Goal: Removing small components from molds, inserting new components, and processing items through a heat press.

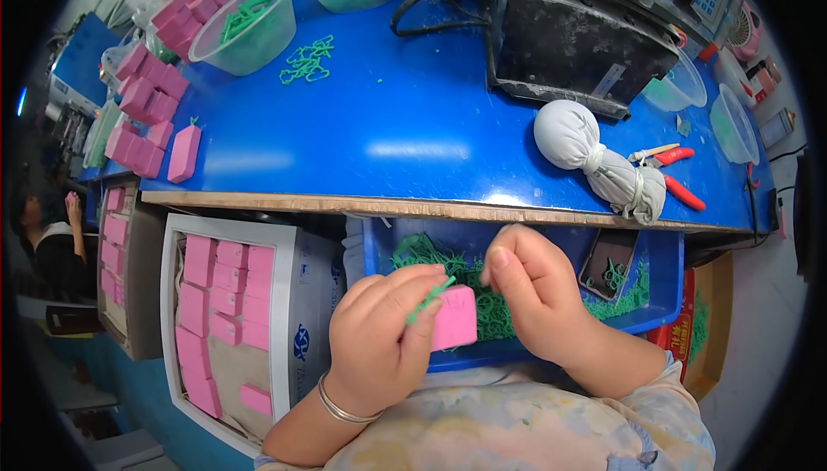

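Observation:
My left hand [379,329] is closed round a pink block [457,316] with rounded corners. Between its thumb and forefinger a thin green plastic piece [428,300] sticks out beside the block. My right hand [538,294] is to the right of the block, apart from it, with curled fingers; whether something small is pinched there is hidden. Below both hands, a blue tray [668,307] holds many small green plastic pieces [495,312]. A dark, flat, phone-like slab [609,260] lies in it, with a few green pieces on top.
A white-rimmed box of pink blocks [289,299] stands left. The blue table [379,109] carries green clips [308,62], tubs [245,32], stacked pink blocks [142,92], a black machine [577,40], a tied cloth bundle [594,157] and red-handled pliers [680,191]. Another person [56,238] sits far left.

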Action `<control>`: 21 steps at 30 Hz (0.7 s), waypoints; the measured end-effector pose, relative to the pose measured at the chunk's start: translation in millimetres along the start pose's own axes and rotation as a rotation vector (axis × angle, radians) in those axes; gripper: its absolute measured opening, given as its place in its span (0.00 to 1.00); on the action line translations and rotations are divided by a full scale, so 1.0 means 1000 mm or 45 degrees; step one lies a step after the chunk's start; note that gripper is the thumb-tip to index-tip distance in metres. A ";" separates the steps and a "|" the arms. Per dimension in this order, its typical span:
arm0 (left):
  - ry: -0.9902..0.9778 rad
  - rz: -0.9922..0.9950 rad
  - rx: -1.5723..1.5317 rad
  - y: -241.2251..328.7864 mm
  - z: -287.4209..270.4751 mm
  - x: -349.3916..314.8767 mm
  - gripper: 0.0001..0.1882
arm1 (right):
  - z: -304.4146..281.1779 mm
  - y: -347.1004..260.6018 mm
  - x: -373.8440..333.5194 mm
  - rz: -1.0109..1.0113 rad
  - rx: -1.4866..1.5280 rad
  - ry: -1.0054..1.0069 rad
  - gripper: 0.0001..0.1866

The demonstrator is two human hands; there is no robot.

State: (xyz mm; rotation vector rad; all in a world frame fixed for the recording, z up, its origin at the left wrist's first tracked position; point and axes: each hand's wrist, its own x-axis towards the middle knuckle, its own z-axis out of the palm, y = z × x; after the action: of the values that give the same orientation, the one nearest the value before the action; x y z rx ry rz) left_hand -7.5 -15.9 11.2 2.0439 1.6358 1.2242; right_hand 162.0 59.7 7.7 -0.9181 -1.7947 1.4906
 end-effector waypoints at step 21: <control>0.375 -0.042 0.421 -0.050 -0.031 0.097 0.32 | 0.001 0.034 0.009 0.553 1.474 -0.440 0.21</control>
State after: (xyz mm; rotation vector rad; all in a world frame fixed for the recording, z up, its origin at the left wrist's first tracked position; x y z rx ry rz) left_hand -62.8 78.6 41.9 2.0843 2.1234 1.3745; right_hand 160.4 70.5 -25.4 -0.4355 -0.6095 2.6053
